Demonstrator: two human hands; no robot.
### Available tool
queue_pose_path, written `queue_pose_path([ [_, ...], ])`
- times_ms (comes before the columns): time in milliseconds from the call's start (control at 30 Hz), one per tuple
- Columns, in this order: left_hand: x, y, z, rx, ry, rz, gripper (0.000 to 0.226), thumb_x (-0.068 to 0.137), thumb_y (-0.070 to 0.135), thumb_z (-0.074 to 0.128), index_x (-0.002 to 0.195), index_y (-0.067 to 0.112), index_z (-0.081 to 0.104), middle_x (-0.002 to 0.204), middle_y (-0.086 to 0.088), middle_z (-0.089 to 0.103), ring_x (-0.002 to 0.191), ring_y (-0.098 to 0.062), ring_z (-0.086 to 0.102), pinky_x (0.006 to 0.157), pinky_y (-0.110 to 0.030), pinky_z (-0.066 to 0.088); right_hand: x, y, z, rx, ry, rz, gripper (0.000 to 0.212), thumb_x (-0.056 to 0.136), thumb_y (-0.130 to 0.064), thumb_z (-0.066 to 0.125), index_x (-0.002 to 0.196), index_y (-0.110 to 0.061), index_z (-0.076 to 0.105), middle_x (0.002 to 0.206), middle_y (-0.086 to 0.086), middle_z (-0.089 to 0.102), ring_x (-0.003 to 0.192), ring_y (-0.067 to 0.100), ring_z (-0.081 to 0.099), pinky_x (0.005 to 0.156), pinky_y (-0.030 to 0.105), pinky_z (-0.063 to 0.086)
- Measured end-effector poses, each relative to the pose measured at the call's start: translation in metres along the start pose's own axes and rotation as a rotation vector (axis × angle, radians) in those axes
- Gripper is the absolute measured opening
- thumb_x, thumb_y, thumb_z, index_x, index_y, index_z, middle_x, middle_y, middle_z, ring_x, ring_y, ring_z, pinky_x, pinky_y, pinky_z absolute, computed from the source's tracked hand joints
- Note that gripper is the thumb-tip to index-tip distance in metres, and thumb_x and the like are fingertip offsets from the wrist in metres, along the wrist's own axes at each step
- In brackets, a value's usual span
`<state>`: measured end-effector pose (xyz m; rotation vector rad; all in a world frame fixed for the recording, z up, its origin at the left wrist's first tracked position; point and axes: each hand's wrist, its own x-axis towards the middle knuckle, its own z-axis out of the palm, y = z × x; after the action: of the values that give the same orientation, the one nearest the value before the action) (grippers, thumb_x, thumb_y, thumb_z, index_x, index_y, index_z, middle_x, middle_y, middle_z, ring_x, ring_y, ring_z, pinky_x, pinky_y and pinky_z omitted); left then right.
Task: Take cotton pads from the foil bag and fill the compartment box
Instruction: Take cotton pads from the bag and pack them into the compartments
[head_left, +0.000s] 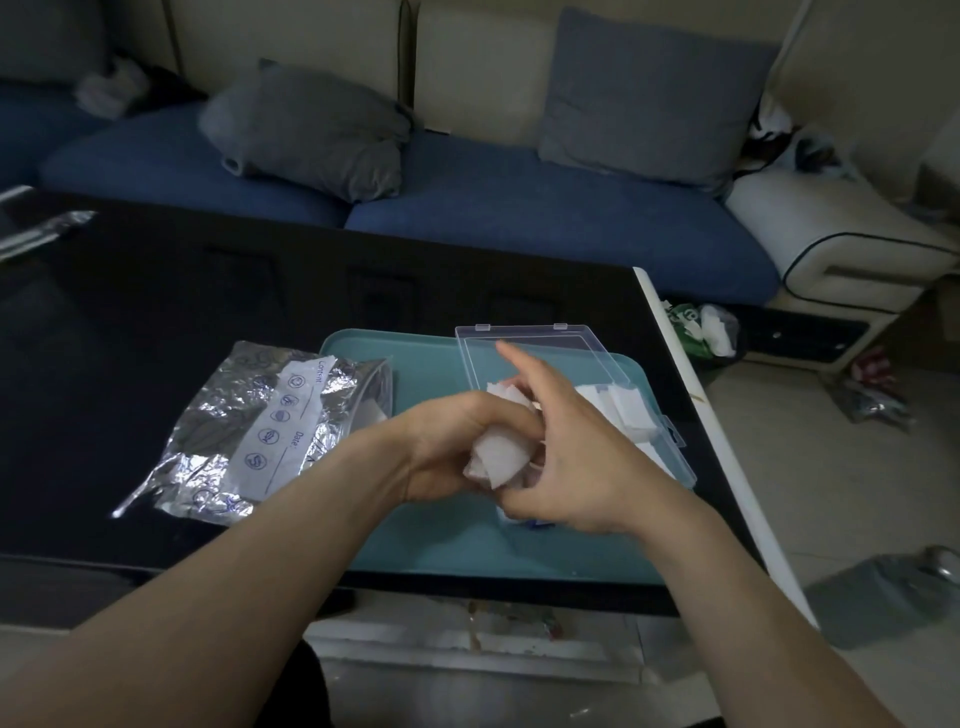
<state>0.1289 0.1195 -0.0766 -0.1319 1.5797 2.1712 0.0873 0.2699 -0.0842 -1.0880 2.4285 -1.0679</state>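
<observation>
A crinkled foil bag (244, 436) with a white label lies on the black table, left of the teal tray (415, 540). The clear compartment box (644, 415) sits on the tray with its lid (530, 348) raised; white cotton pads fill its visible compartments. My left hand (447, 447) grips a bunch of white cotton pads (498, 457) just in front of the box. My right hand (566, 457) pinches those same pads from the right, its index finger sticking up. Both hands hide the box's near left part.
The black glass table (156, 322) ends at a white edge (691, 405) on the right. A blue sofa with grey cushions (306, 130) stands behind it. Litter and bags lie on the floor at right. Another foil piece (41, 228) lies at the far left.
</observation>
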Motion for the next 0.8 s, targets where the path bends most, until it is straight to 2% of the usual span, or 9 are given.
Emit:
queue_pose_path([
  [100,-0.002,0.000,0.002,0.019,-0.047,-0.023,0.014,0.089,0.005,0.054,0.097,0.009,0.064,0.085,-0.011,0.068,0.076,-0.024,0.066,0.073,-0.037,0.056,0.001,0.007,-0.003,0.061,-0.002,0.027,0.104,0.068,-0.021,0.077,0.153,-0.044,0.021,0.117,-0.013,0.055,0.098,0.014,0.067,0.086,0.036,0.058],
  [233,0.004,-0.003,0.006,-0.047,-0.029,0.029,0.017,0.086,0.005,0.056,0.092,0.015,0.068,0.082,-0.010,0.068,0.074,-0.022,0.065,0.070,-0.034,0.051,-0.001,0.009,-0.004,0.093,-0.021,0.050,0.114,0.054,-0.031,0.093,0.147,-0.046,0.028,0.135,-0.012,0.048,0.112,0.013,0.064,0.092,0.036,0.058],
  [333,0.004,-0.001,0.005,-0.087,-0.022,0.029,0.016,0.091,0.006,0.055,0.095,0.013,0.068,0.084,-0.011,0.069,0.073,-0.022,0.068,0.066,-0.034,0.055,0.002,0.010,-0.002,0.105,0.063,0.029,0.082,0.056,-0.027,0.093,0.127,-0.033,0.051,0.123,-0.009,0.056,0.108,0.012,0.064,0.085,0.036,0.061],
  [400,0.003,0.001,0.003,-0.076,-0.048,0.004,0.014,0.091,0.007,0.056,0.097,0.011,0.069,0.087,-0.011,0.071,0.075,-0.022,0.071,0.065,-0.036,0.060,0.001,0.010,-0.005,0.070,0.104,0.013,0.071,0.060,-0.024,0.090,0.122,-0.031,0.056,0.118,-0.009,0.060,0.106,0.011,0.064,0.085,0.036,0.059],
  [500,0.002,0.000,0.003,-0.040,-0.045,-0.013,0.015,0.086,0.010,0.062,0.096,0.014,0.072,0.090,-0.011,0.071,0.079,-0.024,0.069,0.076,-0.041,0.057,-0.002,0.010,-0.011,0.034,0.085,0.035,0.090,0.063,-0.026,0.091,0.140,-0.036,0.046,0.127,-0.013,0.057,0.115,0.006,0.059,0.092,0.027,0.055],
  [567,0.004,0.000,0.002,-0.047,0.022,0.000,0.018,0.091,0.011,0.056,0.099,0.016,0.071,0.088,-0.009,0.070,0.075,-0.020,0.067,0.075,-0.036,0.053,-0.005,0.007,-0.015,0.087,0.040,0.092,0.110,0.056,-0.037,0.097,0.149,-0.038,0.036,0.132,-0.016,0.051,0.117,0.001,0.057,0.092,0.024,0.055],
  [633,0.006,0.001,0.001,-0.099,0.067,0.008,0.018,0.094,0.011,0.050,0.096,0.013,0.068,0.080,-0.008,0.070,0.070,-0.018,0.066,0.070,-0.033,0.052,-0.006,0.003,-0.018,0.113,0.058,0.145,0.117,0.048,-0.054,0.095,0.148,-0.038,0.038,0.130,-0.018,0.053,0.113,-0.001,0.059,0.089,0.026,0.057],
  [700,0.007,0.002,-0.001,-0.135,0.108,0.011,0.013,0.094,0.011,0.051,0.092,0.006,0.062,0.075,-0.010,0.066,0.068,-0.020,0.063,0.068,-0.035,0.053,-0.006,0.002,-0.022,0.157,0.165,0.170,0.099,0.047,-0.059,0.090,0.135,-0.032,0.053,0.118,-0.014,0.064,0.100,0.002,0.067,0.085,0.032,0.060],
  [800,0.009,0.003,-0.004,-0.128,0.174,-0.012,0.014,0.094,0.013,0.052,0.092,0.001,0.059,0.071,-0.015,0.063,0.059,-0.023,0.061,0.064,-0.035,0.057,-0.004,0.003,-0.027,0.195,0.317,0.177,0.048,0.060,-0.036,0.094,0.100,-0.023,0.070,0.088,-0.005,0.074,0.076,0.009,0.071,0.075,0.035,0.062],
])
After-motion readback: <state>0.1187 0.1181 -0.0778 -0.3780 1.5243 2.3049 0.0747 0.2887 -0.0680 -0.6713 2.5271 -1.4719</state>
